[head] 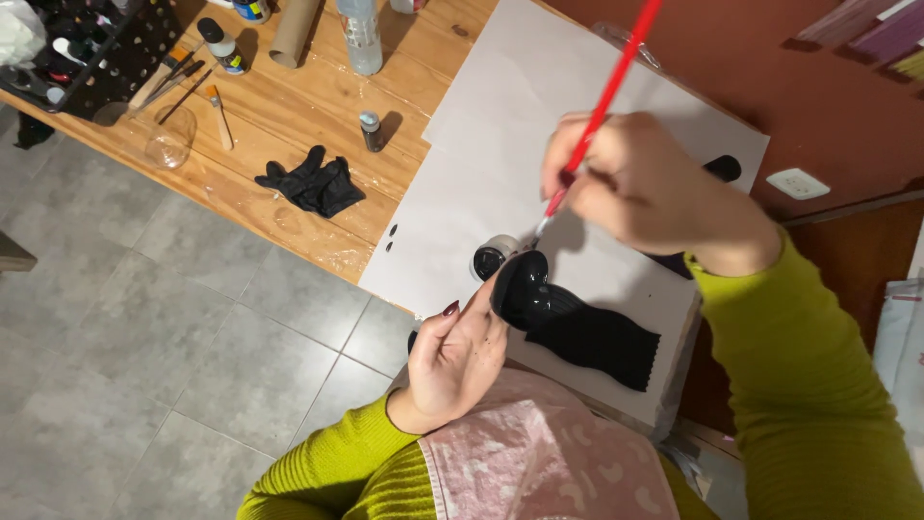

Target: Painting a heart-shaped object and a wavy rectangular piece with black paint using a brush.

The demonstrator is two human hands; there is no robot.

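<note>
Two hands: I see both at work over white paper sheets.
Surface: wooden table, varnished; grey tiled floor beside it.
Left hand: fingers curled, gripping a glossy black-painted object just above the paper.
Right hand: fingers pinched shut on a red-handled brush, tip touching the black object.
Packages: small open paint pot beside the object; clear plastic bottle, cardboard tube, small dark bottle.
Other: black glove on the wood.
</note>
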